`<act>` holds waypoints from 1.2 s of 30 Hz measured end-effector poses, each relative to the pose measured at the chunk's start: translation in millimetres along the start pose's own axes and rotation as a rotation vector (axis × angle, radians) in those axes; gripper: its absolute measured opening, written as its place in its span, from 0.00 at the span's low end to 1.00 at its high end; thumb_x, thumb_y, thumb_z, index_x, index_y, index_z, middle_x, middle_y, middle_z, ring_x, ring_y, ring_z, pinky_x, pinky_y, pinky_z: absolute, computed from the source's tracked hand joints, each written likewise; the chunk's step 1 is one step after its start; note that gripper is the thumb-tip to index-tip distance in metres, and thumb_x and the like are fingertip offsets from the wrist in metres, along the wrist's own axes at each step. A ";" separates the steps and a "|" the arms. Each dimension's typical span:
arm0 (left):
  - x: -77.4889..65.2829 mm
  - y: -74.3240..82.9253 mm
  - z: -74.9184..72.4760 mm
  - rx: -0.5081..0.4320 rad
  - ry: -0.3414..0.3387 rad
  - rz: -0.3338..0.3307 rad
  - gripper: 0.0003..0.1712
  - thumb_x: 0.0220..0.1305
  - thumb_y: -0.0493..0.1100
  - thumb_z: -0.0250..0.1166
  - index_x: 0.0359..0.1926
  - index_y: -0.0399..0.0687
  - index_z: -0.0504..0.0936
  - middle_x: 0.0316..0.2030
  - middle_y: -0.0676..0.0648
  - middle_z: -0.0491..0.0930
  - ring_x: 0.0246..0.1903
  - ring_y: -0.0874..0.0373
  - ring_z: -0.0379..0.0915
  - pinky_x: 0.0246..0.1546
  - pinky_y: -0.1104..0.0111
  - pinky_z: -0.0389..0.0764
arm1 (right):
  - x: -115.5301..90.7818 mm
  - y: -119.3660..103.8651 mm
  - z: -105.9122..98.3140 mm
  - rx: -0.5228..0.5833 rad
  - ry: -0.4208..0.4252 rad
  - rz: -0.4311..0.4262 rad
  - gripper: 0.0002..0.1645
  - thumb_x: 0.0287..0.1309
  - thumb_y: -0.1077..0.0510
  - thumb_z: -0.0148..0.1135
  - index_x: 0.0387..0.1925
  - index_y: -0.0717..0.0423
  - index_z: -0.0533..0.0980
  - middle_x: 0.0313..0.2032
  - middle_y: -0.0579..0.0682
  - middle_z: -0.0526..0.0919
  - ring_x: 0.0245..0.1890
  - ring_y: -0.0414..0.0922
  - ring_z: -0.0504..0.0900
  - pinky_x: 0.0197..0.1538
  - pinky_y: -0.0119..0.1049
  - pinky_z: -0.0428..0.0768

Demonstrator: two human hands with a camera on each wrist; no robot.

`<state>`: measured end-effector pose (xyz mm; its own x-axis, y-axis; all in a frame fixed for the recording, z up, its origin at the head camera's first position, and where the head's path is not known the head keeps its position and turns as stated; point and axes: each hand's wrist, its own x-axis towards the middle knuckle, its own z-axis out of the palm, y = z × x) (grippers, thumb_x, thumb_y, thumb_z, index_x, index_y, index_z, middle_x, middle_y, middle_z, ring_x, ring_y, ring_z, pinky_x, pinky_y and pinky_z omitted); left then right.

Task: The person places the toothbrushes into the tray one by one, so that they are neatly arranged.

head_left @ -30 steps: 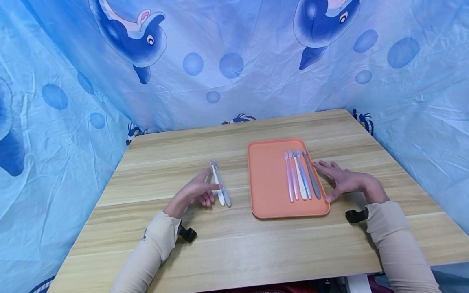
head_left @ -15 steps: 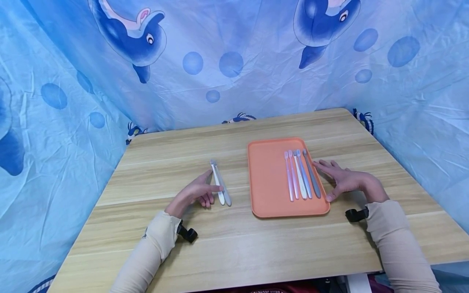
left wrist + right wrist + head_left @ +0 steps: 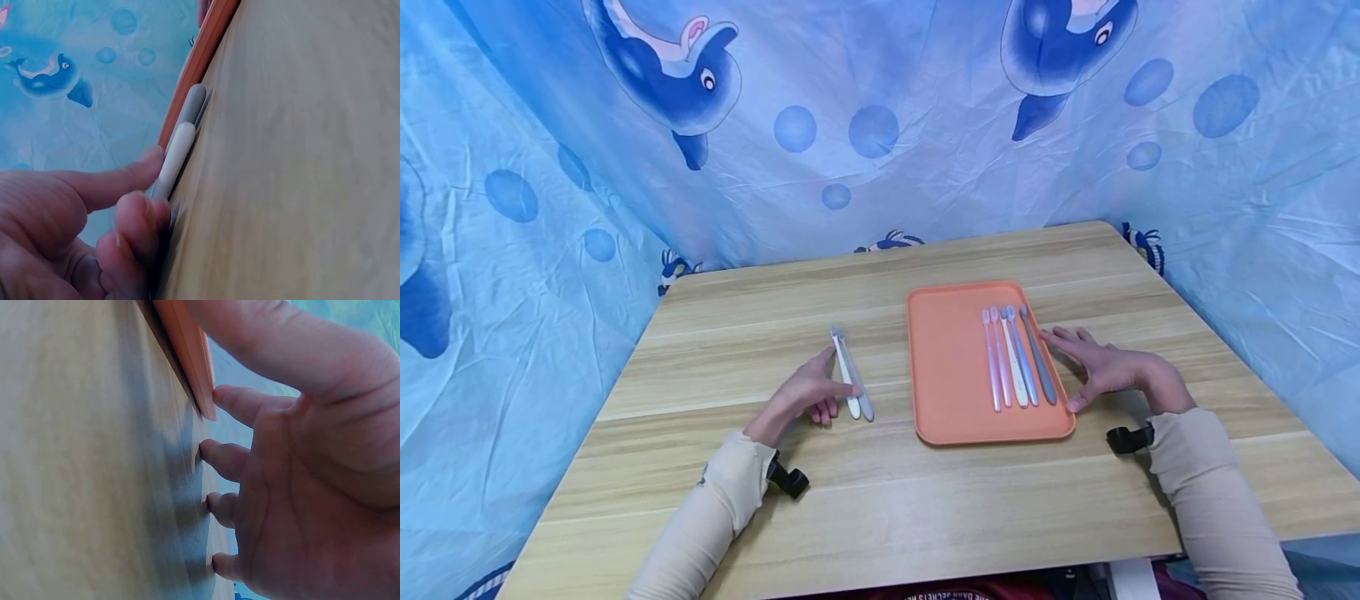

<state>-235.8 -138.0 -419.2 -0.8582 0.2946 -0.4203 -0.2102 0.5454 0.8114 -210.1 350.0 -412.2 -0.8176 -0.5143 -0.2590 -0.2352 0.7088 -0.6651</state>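
Two toothbrushes, a white one [image 3: 848,375] and a grey one [image 3: 867,406], lie close together on the table in the head view. My left hand [image 3: 808,389] is at their left side, its thumb reaching across the white handle and its index finger stretched toward the brush heads. In the left wrist view the white handle [image 3: 179,153] passes beside the thumb and the partly curled fingers. My right hand [image 3: 1108,369] touches the right edge of an orange tray [image 3: 951,425] with spread fingers. Several toothbrushes [image 3: 1017,367] lie side by side in that tray.
A wood-patterned table [image 3: 760,325] carries everything. Blue curtains [image 3: 820,67] with dolphin prints hang behind it and at both sides. Black wrist devices sit on the left sleeve [image 3: 722,492] and right sleeve [image 3: 1202,467].
My left thumb has shifted slightly to the right over the white toothbrush, and the left forearm has moved a little with it. The right hand, tray and toothbrushes look unmoved.
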 end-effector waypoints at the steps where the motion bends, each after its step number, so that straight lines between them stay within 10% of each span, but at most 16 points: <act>1: 0.0 0.0 0.4 0.007 0.008 -0.005 0.68 0.60 0.48 0.73 0.80 0.46 0.29 0.12 0.49 0.76 0.09 0.61 0.71 0.09 0.73 0.74 | 0.1 0.1 0.5 0.003 -0.001 -0.002 0.75 0.40 0.47 0.81 0.79 0.57 0.43 0.77 0.73 0.34 0.72 0.80 0.25 0.62 0.86 0.33; 36: -8.1 -2.0 -15.2 0.113 -0.043 -0.079 0.63 0.65 0.40 0.67 0.79 0.48 0.25 0.14 0.47 0.79 0.10 0.60 0.73 0.11 0.72 0.77 | -0.5 0.6 -0.7 -0.014 0.011 0.002 0.76 0.39 0.47 0.82 0.79 0.59 0.42 0.77 0.74 0.34 0.73 0.80 0.25 0.62 0.86 0.32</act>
<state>-235.5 -153.4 -411.2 -0.8196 0.2799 -0.4999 -0.2198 0.6521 0.7256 -210.2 350.9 -412.0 -0.8237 -0.5077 -0.2527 -0.2408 0.7165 -0.6547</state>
